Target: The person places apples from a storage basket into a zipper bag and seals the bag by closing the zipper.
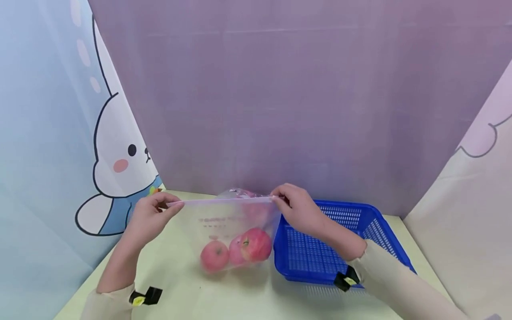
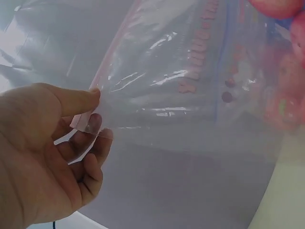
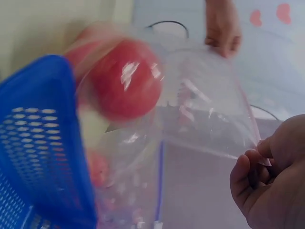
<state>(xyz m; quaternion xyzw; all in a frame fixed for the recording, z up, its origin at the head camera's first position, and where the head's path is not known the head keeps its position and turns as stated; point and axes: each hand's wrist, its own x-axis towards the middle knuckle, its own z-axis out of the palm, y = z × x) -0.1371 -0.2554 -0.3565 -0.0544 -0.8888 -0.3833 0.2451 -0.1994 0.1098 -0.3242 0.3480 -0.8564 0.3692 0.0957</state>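
Observation:
A clear plastic zip bag [image 1: 224,213] hangs upright between both hands. My left hand [image 1: 150,218] pinches its top left corner between thumb and fingers. At the opposite top corner, my right hand [image 1: 300,211] pinches the pink-edged strip [image 3: 248,102], which is stretched straight. Red apples lie in the bottom of the bag: one apple [image 1: 214,256] at the left, and a larger-looking apple [image 1: 257,244] at the right overlapping another. Behind it stands a second clear bag [image 1: 236,192] with a blue zip line [image 3: 160,176] and reddish fruit inside, partly hidden.
A blue plastic basket [image 1: 370,211] with slotted walls stands right of the bag, under my right forearm. Both stand on a pale yellow-green table [image 1: 176,284]. A purple-grey curtain [image 1: 280,111] rises behind, with printed cloth [image 1: 40,178] at the left side.

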